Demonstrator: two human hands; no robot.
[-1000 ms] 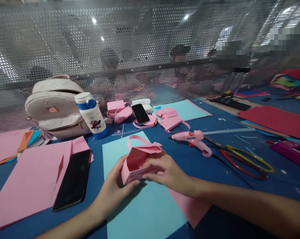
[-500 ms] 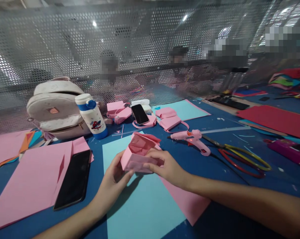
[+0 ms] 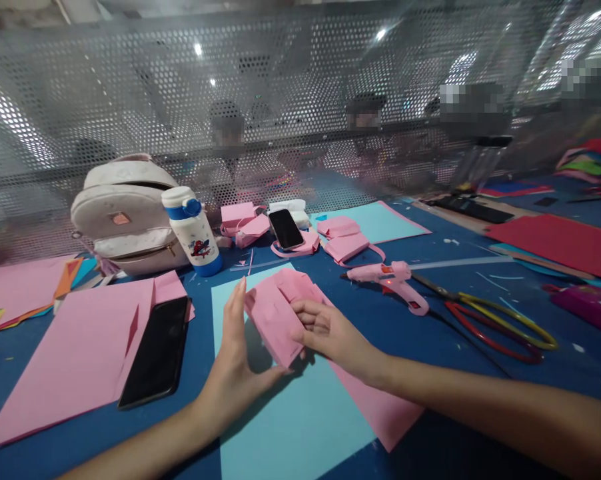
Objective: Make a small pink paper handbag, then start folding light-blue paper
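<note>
Above the light blue sheet (image 3: 300,413), a small pink paper box (image 3: 275,317) is tilted, a flat side facing me and its hollow inside out of sight. My right hand (image 3: 325,333) pinches its right side between thumb and curled fingers. To its left, my left hand (image 3: 240,360) is spread wide, fingers pointing up. That thumb reaches the box's lower corner; whether it touches is hard to tell. A pink sheet (image 3: 380,407) lies partly under the blue one. Right of the box rests a pink hot glue gun (image 3: 393,280).
Red-and-yellow-handled scissors (image 3: 500,323) lie by the glue gun's cord. On the left are a black phone (image 3: 158,353), pink sheets (image 3: 80,347), a bottle (image 3: 193,233) and a backpack (image 3: 125,223). Pink paper pieces (image 3: 348,240) and another phone (image 3: 286,229) sit before a perforated metal screen (image 3: 300,80).
The box has been turned so its open inside no longer shows. My left hand has released its side and spread its fingers. The view has shifted slightly.
</note>
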